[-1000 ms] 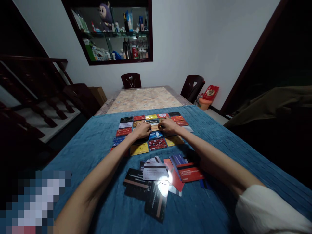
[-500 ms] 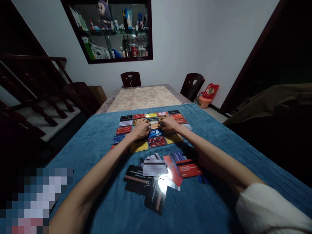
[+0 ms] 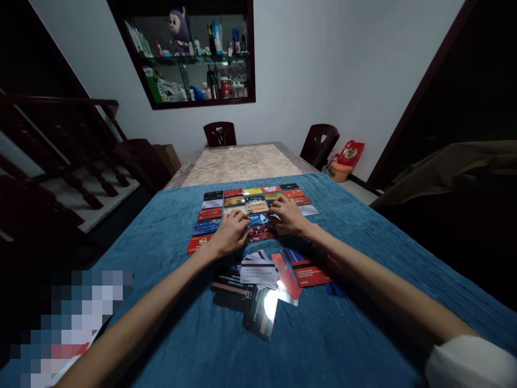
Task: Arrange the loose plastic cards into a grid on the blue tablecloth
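Fingers point(image 3: 243, 219) curled inward, whether gripping I couldn't tell, the left hand point(image 3: 234, 230) and right hand point(image 3: 290, 216) flanked the red patterned card point(image 3: 262, 233) on the table point(image 3: 242, 163), its long axis running between them, both about equally near.

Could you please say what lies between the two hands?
Head view: a blue rectangular card and a red patterned card lie between the left hand and the right hand.
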### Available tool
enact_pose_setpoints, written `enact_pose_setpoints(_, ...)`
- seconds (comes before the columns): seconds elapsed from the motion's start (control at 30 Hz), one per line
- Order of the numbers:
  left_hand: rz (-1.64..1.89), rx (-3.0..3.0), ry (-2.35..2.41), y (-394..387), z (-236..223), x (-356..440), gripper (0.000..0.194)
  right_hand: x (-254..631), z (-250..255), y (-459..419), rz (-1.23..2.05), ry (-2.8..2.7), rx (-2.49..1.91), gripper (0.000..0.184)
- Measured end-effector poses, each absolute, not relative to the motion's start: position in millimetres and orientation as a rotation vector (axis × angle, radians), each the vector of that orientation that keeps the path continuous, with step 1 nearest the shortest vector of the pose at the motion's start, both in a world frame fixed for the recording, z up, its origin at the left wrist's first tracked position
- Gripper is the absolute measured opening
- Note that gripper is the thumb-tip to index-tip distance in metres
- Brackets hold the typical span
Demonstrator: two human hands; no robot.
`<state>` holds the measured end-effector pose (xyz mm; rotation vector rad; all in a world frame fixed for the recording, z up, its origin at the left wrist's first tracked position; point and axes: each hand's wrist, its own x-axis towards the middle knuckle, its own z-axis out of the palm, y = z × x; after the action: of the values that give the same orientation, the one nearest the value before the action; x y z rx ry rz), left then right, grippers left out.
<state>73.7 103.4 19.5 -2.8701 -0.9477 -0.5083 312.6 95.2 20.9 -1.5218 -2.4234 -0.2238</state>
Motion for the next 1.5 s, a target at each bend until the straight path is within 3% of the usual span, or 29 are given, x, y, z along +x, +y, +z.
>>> enact_pose_setpoints(0.37,-0.701,-2.926,-0.808,39,9,44,0.02,296,4,29,-0.195,-2.411,-1.138,0.017)
enact_pose_setpoints(0.77,-0.775,-3.075,-0.685,10,0,33,0.037,279,-4,-17,-0.04,-2.51,-1.018,0.041)
enact_pose_setpoints(1.03,-0.82,-3.098,-0.666,8,-2,34,0.03,276,-10,-23,0.022,-2.515,-0.995,0.034)
enact_pose_setpoints(1.3,-0.811,-3.108,-0.666,11,-6,32,0.04,274,-14,-24,-0.007,-2.487,-0.956,0.03)
enact_pose_setpoints(1.5,-0.788,-3.07,-0.623,11,-4,32,0.03,274,-12,-24,-0.036,-2.492,-0.959,0.023)
